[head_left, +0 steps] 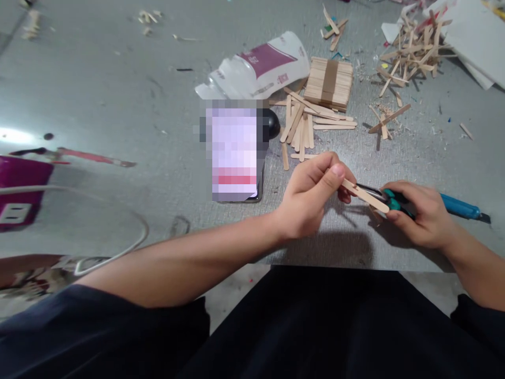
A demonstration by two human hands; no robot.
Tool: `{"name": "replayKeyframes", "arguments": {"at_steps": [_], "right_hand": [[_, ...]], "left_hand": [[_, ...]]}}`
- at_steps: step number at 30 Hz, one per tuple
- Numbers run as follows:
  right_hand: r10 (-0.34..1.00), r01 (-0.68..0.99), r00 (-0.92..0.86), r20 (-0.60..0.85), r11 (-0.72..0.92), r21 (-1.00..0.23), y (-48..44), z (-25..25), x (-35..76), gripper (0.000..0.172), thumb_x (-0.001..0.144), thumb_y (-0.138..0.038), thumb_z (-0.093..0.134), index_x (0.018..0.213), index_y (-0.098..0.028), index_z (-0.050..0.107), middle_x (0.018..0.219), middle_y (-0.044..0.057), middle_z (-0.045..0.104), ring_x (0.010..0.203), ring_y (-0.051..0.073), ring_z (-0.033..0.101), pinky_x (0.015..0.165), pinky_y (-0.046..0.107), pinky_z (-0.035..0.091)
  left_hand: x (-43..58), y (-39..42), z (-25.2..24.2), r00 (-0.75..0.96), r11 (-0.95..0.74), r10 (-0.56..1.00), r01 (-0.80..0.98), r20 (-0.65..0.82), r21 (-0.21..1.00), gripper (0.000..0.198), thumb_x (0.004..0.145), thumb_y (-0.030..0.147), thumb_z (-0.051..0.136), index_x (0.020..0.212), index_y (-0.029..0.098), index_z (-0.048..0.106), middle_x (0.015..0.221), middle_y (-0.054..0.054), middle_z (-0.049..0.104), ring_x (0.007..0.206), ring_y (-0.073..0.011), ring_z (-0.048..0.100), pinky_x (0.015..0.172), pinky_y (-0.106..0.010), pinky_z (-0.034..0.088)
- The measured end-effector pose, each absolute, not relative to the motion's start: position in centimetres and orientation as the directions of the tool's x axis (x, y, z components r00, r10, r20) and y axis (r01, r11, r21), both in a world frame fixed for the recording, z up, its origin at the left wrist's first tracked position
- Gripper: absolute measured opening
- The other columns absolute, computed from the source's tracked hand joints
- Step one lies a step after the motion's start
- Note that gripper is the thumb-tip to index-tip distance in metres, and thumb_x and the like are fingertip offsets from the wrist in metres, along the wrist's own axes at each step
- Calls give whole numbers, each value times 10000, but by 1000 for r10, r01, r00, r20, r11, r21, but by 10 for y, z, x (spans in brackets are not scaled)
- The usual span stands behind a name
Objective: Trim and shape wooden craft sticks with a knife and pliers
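Note:
My left hand (311,197) is closed in a pinch on a flat wooden craft stick (365,196), held above the grey work surface. My right hand (422,213) grips the green-and-blue handles of a pair of pliers (460,206). The dark metal jaws of the pliers meet the stick near its right end. Both hands hover close together at the front edge of the surface.
Loose craft sticks (302,129) lie behind my hands, beside a banded stack of sticks (329,82) and a white-and-maroon pouch (260,66). A phone (236,152) lies left of them. A glued stick structure (412,52) and scraps sit far right; a purple power strip (19,192) at left.

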State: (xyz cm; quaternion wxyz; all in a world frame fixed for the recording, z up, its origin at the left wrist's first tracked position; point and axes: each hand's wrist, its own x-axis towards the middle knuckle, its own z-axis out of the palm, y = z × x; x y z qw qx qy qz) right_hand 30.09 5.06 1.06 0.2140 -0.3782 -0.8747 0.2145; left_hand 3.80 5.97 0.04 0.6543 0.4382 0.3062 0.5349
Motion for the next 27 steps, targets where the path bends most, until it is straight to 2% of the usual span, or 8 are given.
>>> {"name": "replayKeyframes", "arguments": {"at_steps": [3, 11, 19, 27], "right_hand": [[739, 542, -650, 178, 615, -573, 49, 17, 301, 327, 1073, -471, 590, 1291, -229, 619, 1044, 72, 790, 860, 206, 760, 770, 330, 598], [726, 513, -672, 144, 597, -616, 53, 20, 306, 332, 1077, -481, 581, 1302, -245, 641, 1106, 99, 807, 915, 241, 783, 800, 363, 625], [718, 521, -683, 134, 607, -600, 55, 20, 308, 331, 1080, -496, 575, 1279, -240, 642, 1083, 84, 808, 873, 222, 780, 757, 340, 610], [696, 496, -706, 132, 619, -608, 57, 21, 309, 354, 1073, -507, 590, 1300, -240, 639, 1102, 92, 810, 894, 233, 787, 791, 353, 628]], "left_hand": [[38, 58, 0, 262, 34, 961, -423, 87, 905, 443, 1013, 525, 750, 761, 173, 653, 724, -18, 707, 635, -105, 632, 645, -233, 532], [38, 56, 2, 335, 123, 942, -426, 31, 896, 466, 979, 544, 785, 743, 196, 585, 732, -21, 711, 651, -128, 646, 654, -263, 529], [38, 55, 0, 370, 151, 928, -499, 52, 854, 412, 1010, 469, 774, 766, 186, 600, 735, -18, 717, 646, -120, 666, 649, -245, 536], [40, 57, -1, 365, 118, 929, -436, 56, 892, 496, 973, 575, 788, 750, 192, 566, 734, -10, 692, 621, -112, 641, 629, -249, 541]]}}
